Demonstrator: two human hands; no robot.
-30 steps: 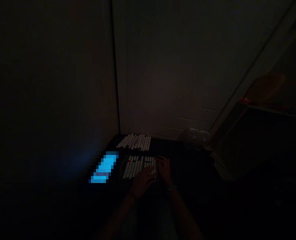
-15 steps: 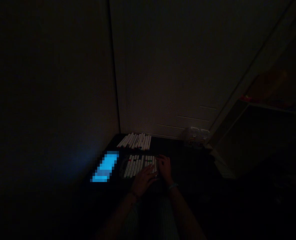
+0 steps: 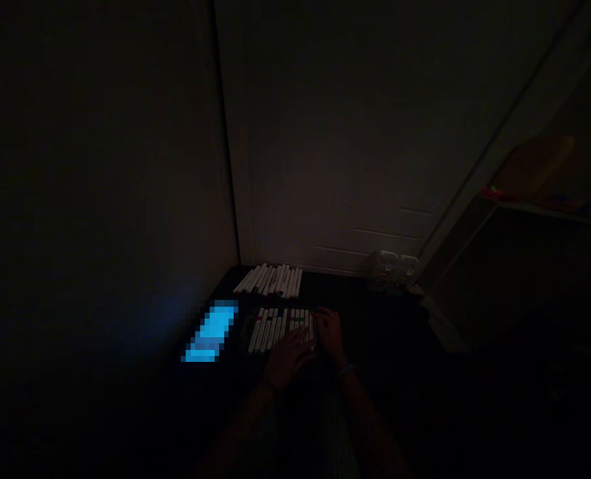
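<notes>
The room is very dark. On a dark surface lies a near row of white markers (image 3: 275,327) with coloured bands. My left hand (image 3: 288,356) rests on the right part of that row. My right hand (image 3: 331,334), with a band on its wrist, touches the row's right end. Whether either hand grips a marker is too dim to tell. A second row of white markers (image 3: 271,281) lies farther back by the wall.
A glowing blue screen (image 3: 210,330) lies left of the markers. A clear plastic container (image 3: 393,271) stands at the back right. Walls meet in a corner behind, and a dark cabinet or shelf (image 3: 515,266) stands at the right.
The view has shifted slightly; both hands stay on the near marker row with only small finger movements.
</notes>
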